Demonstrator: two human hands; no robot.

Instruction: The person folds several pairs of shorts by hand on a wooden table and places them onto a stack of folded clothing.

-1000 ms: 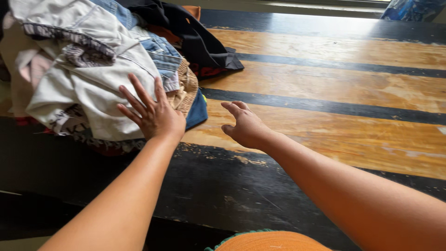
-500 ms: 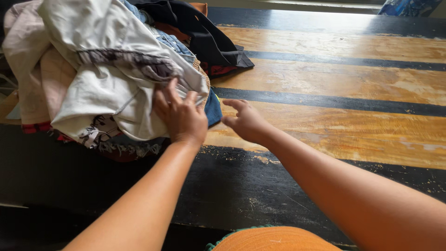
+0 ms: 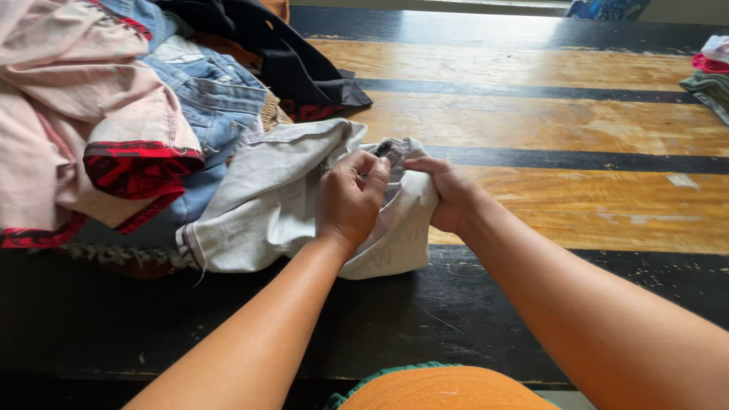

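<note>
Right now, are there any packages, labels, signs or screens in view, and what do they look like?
No packages, signs or screens in view.
Faint pale printed lettering: on the light grey garment that the left hand and right hand grip, near its lower edge; too faint to make out.
Black and white patterned trim: under the clothes pile, at the table's dark edge.

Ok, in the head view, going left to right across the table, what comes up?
Pink garment with red trim → blue jeans → pale grey garment → left hand → right hand → folded clothes at the far right edge.
</note>
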